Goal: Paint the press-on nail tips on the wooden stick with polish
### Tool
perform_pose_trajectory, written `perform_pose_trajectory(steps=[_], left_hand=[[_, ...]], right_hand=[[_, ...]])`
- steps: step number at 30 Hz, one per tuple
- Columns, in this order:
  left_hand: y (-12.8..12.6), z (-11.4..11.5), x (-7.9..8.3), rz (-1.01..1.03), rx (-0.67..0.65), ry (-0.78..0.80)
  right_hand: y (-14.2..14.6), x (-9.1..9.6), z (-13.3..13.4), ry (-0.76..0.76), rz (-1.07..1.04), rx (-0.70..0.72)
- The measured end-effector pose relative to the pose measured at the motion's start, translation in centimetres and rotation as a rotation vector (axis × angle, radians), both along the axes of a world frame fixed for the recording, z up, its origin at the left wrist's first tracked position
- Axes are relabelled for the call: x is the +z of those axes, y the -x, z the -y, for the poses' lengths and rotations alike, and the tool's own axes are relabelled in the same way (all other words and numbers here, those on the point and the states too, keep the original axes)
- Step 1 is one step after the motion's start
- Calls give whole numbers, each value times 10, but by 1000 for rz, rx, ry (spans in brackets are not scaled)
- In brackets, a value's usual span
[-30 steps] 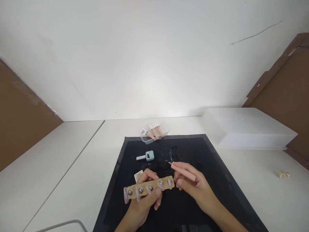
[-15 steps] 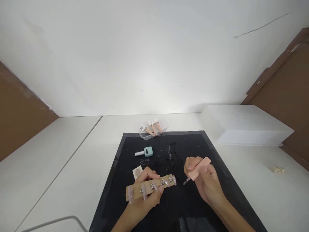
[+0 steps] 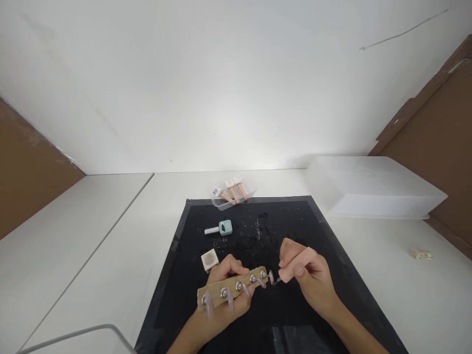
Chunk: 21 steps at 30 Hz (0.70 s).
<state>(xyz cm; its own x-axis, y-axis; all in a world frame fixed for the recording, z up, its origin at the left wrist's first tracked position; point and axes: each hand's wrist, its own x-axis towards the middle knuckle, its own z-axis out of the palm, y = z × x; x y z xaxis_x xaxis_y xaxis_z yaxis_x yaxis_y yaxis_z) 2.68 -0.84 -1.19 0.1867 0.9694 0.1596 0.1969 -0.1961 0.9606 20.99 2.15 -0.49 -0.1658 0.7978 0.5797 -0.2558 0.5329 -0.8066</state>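
Observation:
My left hand (image 3: 224, 300) is closed round a wooden strip (image 3: 232, 288) that carries several false nail tips on metal studs, held above the black mat (image 3: 258, 231). My right hand (image 3: 309, 280) pinches a pink nail-polish brush cap (image 3: 297, 263). Its brush tip touches the rightmost nail tip (image 3: 272, 278) on the strip. A small open polish bottle (image 3: 209, 259) stands on the mat just beyond my left hand. A teal polish bottle (image 3: 221, 228) lies on its side farther back.
A clear tray with pink-capped polish bottles (image 3: 232, 192) sits at the mat's far edge. A white plastic box (image 3: 372, 189) lies at the right. A small pale object (image 3: 420, 254) rests on the white table (image 3: 110, 236) at far right. Brown boards flank both sides.
My right hand turned the brush from pointing away to pointing down-left, and brought its tip onto the rightmost nail tip. The left hand shifted the strip slightly.

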Motion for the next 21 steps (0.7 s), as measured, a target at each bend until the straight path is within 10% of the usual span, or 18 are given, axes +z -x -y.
perform_pose_trajectory(steps=[21], left_hand=[[0, 2, -4, -11, -21, -5]], right_hand=[[0, 3, -1, -92, 78, -105]])
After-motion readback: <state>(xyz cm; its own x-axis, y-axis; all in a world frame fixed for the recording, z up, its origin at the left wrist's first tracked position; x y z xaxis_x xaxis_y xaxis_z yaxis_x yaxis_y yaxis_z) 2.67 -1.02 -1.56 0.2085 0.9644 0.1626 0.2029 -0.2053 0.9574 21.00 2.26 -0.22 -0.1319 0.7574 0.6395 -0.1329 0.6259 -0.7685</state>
